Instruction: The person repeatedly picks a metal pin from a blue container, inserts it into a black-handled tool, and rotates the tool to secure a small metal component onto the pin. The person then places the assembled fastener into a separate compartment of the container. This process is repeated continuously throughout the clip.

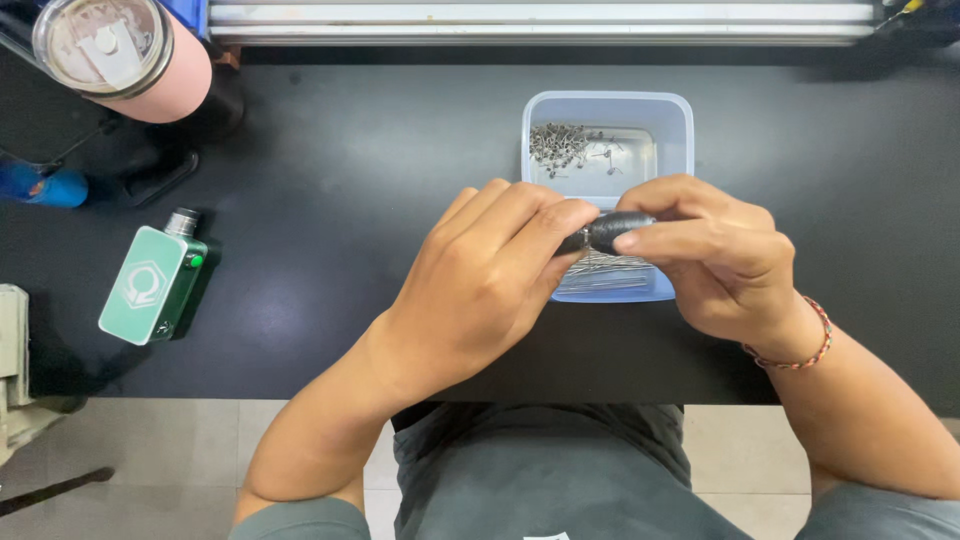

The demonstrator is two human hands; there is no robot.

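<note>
- Left hand (480, 285) and right hand (715, 255): fingers of both pinch 1 dark cylinder (615, 230).
- Best kept steady over the blue tray (680, 125) of pins.

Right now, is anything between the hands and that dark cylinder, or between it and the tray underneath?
Nothing visible. The left hand and right hand already pinch the dark cylindrical piece directly, above the pale blue tray of thin metal pins. Only open air shows between the piece and the tray.
</note>
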